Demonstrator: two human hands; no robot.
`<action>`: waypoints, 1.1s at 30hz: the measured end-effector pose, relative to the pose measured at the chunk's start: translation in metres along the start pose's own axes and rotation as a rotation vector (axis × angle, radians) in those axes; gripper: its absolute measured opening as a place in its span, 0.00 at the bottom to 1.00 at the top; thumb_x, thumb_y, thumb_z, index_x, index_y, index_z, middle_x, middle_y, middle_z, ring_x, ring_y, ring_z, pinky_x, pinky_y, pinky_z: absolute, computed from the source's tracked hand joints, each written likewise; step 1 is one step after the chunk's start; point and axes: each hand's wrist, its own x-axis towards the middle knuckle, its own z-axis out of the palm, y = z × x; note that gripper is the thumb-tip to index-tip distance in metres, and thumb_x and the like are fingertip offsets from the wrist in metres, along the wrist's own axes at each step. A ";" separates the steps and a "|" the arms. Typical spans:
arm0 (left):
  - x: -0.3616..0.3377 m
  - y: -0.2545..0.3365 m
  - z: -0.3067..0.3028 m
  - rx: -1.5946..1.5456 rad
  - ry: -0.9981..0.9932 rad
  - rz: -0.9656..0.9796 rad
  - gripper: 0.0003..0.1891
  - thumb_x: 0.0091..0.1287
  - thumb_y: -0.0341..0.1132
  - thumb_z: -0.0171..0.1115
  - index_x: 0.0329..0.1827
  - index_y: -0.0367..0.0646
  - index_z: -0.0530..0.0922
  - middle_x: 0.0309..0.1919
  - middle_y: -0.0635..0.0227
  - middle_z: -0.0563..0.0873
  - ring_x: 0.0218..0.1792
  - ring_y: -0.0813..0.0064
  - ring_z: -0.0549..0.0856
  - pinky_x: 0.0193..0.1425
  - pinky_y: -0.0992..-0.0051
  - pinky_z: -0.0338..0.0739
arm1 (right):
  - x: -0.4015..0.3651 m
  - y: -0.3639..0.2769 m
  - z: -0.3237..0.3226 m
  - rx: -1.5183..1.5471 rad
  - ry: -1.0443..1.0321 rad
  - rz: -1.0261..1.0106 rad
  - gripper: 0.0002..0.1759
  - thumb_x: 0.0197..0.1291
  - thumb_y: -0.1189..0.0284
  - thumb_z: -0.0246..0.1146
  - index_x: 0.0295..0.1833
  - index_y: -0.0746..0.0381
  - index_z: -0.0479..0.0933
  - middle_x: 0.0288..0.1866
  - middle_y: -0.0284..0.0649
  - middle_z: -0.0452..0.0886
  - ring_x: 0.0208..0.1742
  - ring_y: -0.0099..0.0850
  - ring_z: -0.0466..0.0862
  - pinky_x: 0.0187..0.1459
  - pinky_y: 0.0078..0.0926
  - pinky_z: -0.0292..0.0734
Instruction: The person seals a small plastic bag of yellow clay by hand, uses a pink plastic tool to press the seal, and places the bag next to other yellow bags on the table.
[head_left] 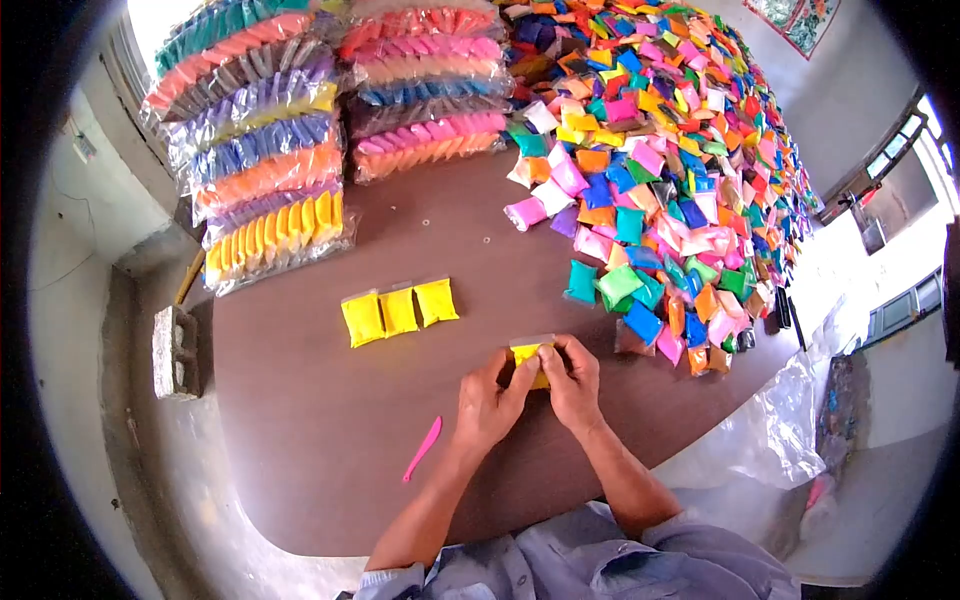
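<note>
Between my two hands is a small yellow packet (531, 353) with a clear upper edge, held just above or on the brown table. My left hand (490, 402) grips its left side, thumb pressed on the front. On the right side, my right hand (574, 385) pinches the same packet, its thumb close to the other thumb. The hands cover much of the packet's lower part. To the left lie three yellow packets (399, 312) side by side in a row. A pink plastic knife-like tool (423, 449) rests left of my left forearm.
A large heap of loose colourful packets (640, 215) covers the table's right and back. Clear bags of packets sorted by colour (265, 180) are stacked at the back left, with another stack (430, 90) beside them. Clear plastic sheeting (780, 420) hangs at the right edge.
</note>
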 end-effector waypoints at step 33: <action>0.000 -0.005 -0.010 -0.057 -0.010 -0.087 0.12 0.74 0.36 0.67 0.39 0.33 0.81 0.20 0.62 0.78 0.22 0.79 0.75 0.26 0.71 0.69 | -0.001 -0.002 -0.003 -0.087 -0.113 0.016 0.11 0.74 0.71 0.63 0.53 0.67 0.80 0.40 0.31 0.83 0.41 0.15 0.78 0.42 0.19 0.76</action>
